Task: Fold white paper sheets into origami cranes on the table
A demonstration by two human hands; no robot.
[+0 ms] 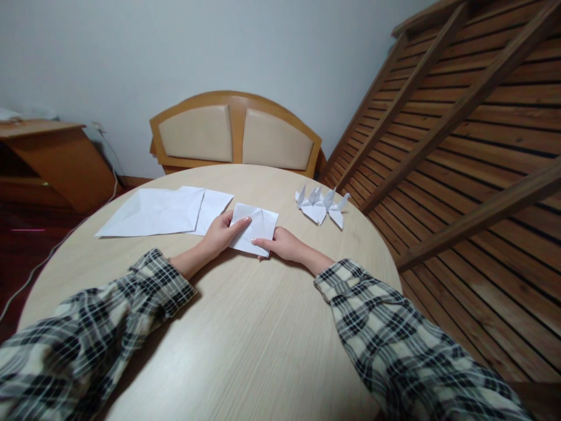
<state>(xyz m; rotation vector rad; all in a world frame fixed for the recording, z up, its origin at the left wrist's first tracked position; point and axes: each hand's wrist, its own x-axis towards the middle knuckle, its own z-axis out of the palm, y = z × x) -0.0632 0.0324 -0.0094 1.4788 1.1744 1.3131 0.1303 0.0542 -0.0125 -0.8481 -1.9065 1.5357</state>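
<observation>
One round table [263, 327] carries two overlapping white sheets [153, 213] at left and one cluster of paper birds [314, 211], count unclear, at right. One folded white square [258, 231], between these, faces the wearer edge-on, slightly askew, long axis indistinguishable; left hand [222, 234] pinches its left side, right hand [284, 243] its near right corner

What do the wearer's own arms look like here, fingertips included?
The loose black-and-cream plaid cloth left sleeve and matching right sleeve carry thin pale lines. Their matching plaid cuffs end short of the bare wrists. No gloves or watch show.
</observation>
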